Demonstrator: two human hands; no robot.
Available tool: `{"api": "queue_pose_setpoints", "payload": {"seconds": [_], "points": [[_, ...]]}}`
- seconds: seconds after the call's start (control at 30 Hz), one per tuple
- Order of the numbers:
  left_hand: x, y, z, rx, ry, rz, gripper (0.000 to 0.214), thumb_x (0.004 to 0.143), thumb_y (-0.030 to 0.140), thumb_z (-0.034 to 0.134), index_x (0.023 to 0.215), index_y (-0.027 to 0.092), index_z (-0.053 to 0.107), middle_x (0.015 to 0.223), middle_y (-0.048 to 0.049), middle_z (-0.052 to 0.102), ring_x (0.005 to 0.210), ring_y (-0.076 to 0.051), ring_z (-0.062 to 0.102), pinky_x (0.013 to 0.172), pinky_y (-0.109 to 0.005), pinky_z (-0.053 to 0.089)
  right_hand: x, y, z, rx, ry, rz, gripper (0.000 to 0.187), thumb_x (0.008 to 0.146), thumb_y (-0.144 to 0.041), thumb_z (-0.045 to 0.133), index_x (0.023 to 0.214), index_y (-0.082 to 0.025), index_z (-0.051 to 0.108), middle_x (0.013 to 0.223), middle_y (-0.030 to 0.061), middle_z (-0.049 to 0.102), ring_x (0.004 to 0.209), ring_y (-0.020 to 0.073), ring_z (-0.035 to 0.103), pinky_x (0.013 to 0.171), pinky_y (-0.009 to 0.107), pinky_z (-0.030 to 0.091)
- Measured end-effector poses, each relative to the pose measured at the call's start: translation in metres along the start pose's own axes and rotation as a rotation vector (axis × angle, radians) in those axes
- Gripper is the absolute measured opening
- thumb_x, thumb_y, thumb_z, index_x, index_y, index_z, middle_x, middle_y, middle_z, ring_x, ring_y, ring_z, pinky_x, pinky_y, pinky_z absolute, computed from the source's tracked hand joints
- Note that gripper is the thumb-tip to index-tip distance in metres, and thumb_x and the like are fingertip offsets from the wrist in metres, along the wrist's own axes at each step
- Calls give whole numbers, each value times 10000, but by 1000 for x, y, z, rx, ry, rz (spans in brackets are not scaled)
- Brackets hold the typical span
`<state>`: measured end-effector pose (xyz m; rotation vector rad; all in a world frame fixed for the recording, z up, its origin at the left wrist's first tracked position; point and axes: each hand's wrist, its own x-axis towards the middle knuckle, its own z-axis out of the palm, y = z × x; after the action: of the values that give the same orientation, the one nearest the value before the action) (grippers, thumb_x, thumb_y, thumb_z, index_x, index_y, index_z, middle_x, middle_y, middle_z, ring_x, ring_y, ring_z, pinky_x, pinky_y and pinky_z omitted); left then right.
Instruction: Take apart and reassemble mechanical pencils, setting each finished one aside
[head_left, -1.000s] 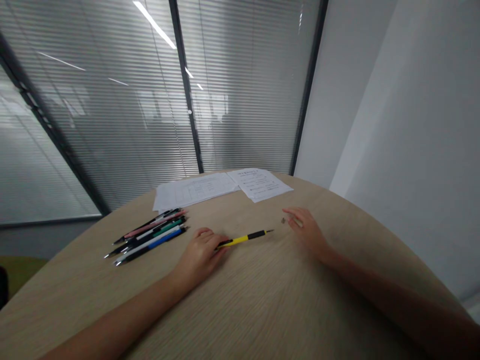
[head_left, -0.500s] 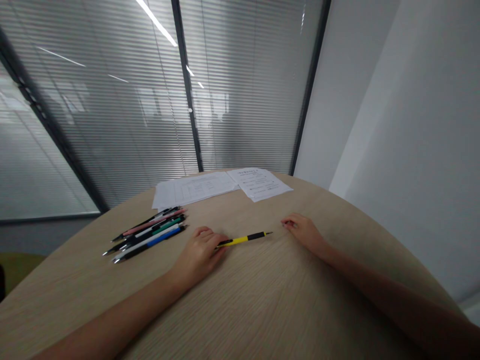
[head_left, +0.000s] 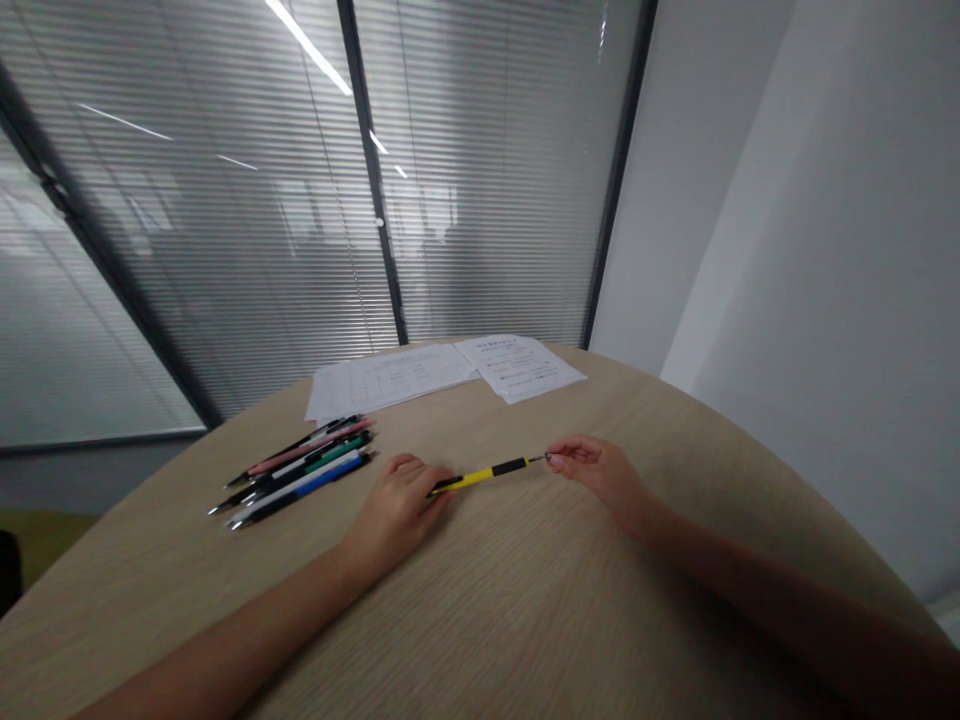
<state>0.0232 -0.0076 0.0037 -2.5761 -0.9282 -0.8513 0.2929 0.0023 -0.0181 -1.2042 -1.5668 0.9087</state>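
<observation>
A slim yellow pen lies almost crosswise in the middle of the round table, between the two hands, its yellow barrel running into a black grip section and then a thin bare tip that points to the right hand. The left hand is closed on its rear end, thumb and fingers pinching the barrel, with the side of the hand close to the tabletop. The right hand has its thumb and forefinger drawn together at the thin tip, with a tiny dark piece showing at the fingertips; it is too small to tell exactly what it is, or whether it already sits on the tip. The pen looks light and stiff, probably smooth plastic that could roll or turn in a loose grasp; the black section seems the surest hold, while the thin tip looks easy to bend and is best guided rather than squeezed. The tiny piece would likely slip or drop easily, so a fingertip pinch suits it. Left of the left hand lies a loose bundle of pens, with blue, green, pink, white and black among their colours. Beyond, near the far edge of the table, are printed sheets with a faint grid and another page with a heading and lines of text, none legible. No brand can be read on any pen.
</observation>
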Motion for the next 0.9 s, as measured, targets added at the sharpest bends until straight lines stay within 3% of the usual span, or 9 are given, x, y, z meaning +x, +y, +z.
{"api": "queue_pose_setpoints", "payload": {"seconds": [0.2, 0.43, 0.7, 0.9], "points": [[-1, -1, 1, -4, -15, -18, 139, 826, 194, 441, 865, 160, 570, 703, -37, 660, 652, -177, 597, 715, -360, 422, 6, 8, -1, 39, 12, 22, 226, 624, -376, 660, 786, -219, 651, 770, 17, 682, 727, 158, 616, 692, 305, 482], [-1, 0, 0, 4, -21, -8, 154, 834, 202, 421, 866, 166, 567, 707, -36, 660, 653, -167, 595, 726, -355, 425, 1, 1, 1, 13, -27, 39, 177, 635, -321, 634, 772, -210, 642, 773, 13, 681, 743, 163, 625, 724, 320, 482], [1, 2, -3, -29, 6, 47, 147, 836, 180, 418, 866, 170, 561, 702, -30, 659, 642, -158, 600, 738, -355, 423, -6, -4, 3, -104, -46, -73, 106, 675, -258, 604, 767, -226, 647, 746, 2, 667, 692, 144, 611, 678, 291, 486], [0, 2, -2, -53, 11, 65, 141, 840, 183, 425, 863, 173, 564, 690, -29, 654, 636, -153, 599, 752, -352, 424, -4, -3, 3, -51, -37, 31, 140, 660, -256, 609, 787, -212, 647, 747, 9, 674, 712, 157, 623, 704, 311, 486]]}}
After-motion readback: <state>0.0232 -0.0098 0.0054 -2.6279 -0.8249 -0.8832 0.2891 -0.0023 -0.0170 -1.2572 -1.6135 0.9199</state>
